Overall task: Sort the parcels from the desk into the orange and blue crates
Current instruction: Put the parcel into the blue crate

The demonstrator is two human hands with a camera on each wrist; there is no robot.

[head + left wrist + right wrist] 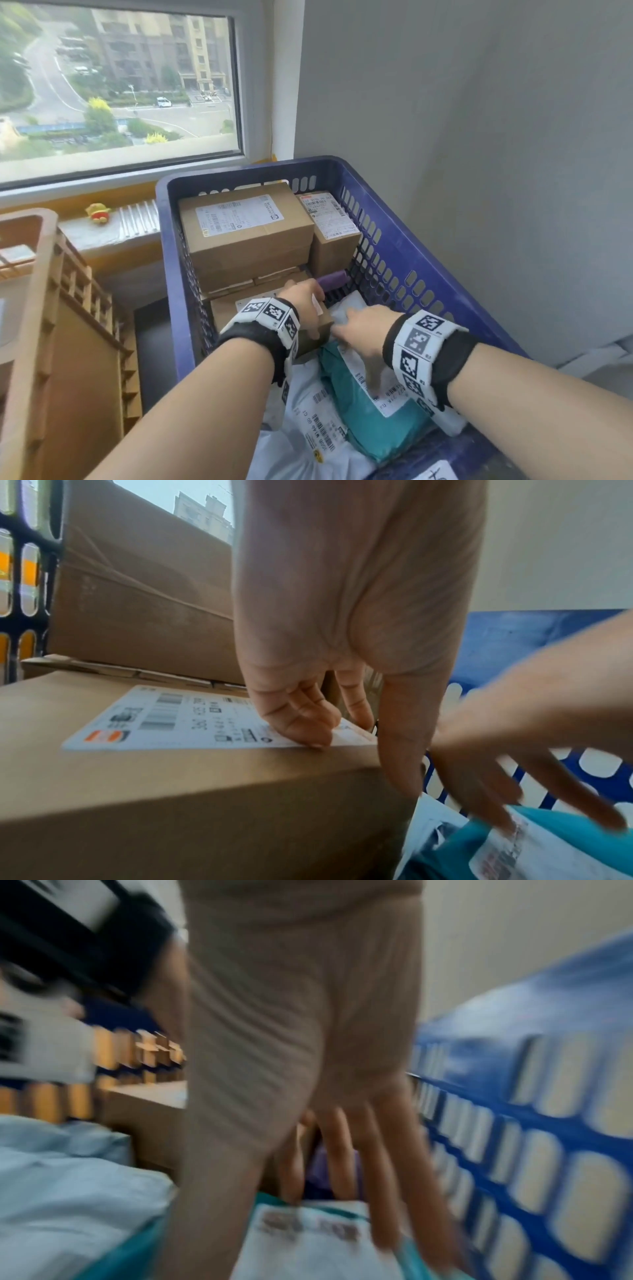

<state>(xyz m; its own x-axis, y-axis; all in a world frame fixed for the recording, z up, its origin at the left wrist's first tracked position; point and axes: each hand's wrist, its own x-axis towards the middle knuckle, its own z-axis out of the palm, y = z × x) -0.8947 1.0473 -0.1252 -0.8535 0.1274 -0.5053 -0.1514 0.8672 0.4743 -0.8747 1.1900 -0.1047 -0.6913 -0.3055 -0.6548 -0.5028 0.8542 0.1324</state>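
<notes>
The blue crate (pixel 246 168) holds several parcels. My left hand (pixel 305 305) grips the near right corner of a labelled cardboard box (pixel 224 318) inside it. In the left wrist view its fingers (pixel 308 729) curl onto the box's label and the thumb runs down the side of the box (pixel 171 791). My right hand (pixel 356 329) lies with straight, spread fingers (pixel 380 1191) on a teal mailer (pixel 363 407) beside that box. The orange crate (pixel 37 308) stands to the left. The right wrist view is blurred.
A big cardboard box (pixel 246 240) and a smaller one (pixel 334 246) fill the crate's far end, with a purple roll (pixel 332 279) in front. White mailers (pixel 308 428) lie nearest me. A yellow plush toy (pixel 97 213) sits on the windowsill; a grey wall is on the right.
</notes>
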